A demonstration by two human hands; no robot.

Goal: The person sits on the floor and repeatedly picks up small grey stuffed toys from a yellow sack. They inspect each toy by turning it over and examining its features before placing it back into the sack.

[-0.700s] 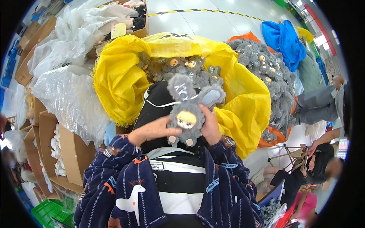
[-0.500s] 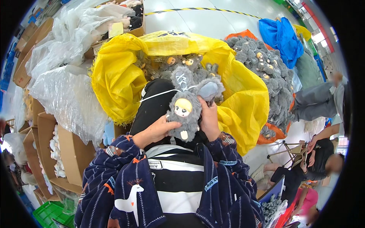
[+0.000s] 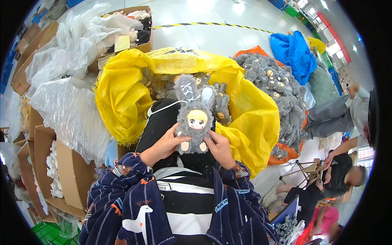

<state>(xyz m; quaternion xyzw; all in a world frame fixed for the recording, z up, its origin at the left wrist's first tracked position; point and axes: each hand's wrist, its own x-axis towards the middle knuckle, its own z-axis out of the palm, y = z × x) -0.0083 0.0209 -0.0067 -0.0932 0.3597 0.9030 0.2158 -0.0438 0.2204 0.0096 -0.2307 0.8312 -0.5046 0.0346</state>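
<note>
A grey plush toy (image 3: 196, 107) with long bunny ears, a doll's face and pale feet faces me, upright over my lap. My left hand (image 3: 165, 145) grips its lower left side, thumb across the front by one foot. At the other foot, my right hand (image 3: 220, 148) pinches the lower right side. White lacing crosses the toy's left ear, and a white cord (image 3: 165, 107) trails from there toward my knee. Just beyond, an open yellow woven sack (image 3: 253, 122) holds more such grey toys (image 3: 222, 107).
At the right, an orange sack (image 3: 288, 153) is heaped with grey toys (image 3: 281, 87), near a blue bag (image 3: 292, 55). Cardboard boxes (image 3: 73, 173) and clear plastic sheeting (image 3: 67, 114) stand at the left. People sit and stand at the far right, one by a folding stool (image 3: 300, 169).
My right hand has gone from the toy's ear down to its lower right side. The toy has turned from tilted to upright, facing me. My view has shifted slightly.
</note>
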